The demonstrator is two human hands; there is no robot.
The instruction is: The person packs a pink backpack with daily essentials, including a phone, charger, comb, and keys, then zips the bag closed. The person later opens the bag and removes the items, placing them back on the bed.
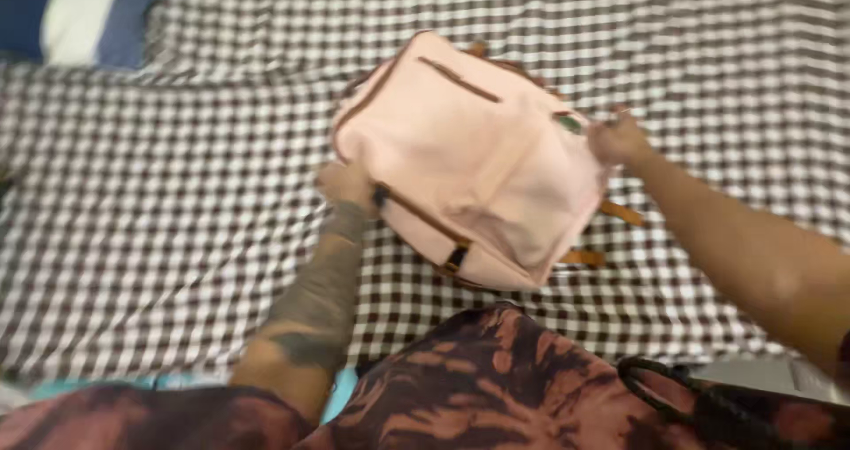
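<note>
A pale pink backpack (469, 158) with brown zips and tan straps lies tilted on a bed covered by a brown-and-white checked cloth (177, 202). My left hand (347, 184) grips the bag's left edge near a dark strap buckle. At the bag's right corner my right hand (618, 138) holds it close to a small green tag. The picture is blurred by motion, so the fingers are hard to make out.
A blue-and-white striped pillow (75, 18) sits at the far left corner of the bed. My tie-dyed dark red clothing (496, 388) fills the bottom of the view, with a black strap (673, 397) at the lower right.
</note>
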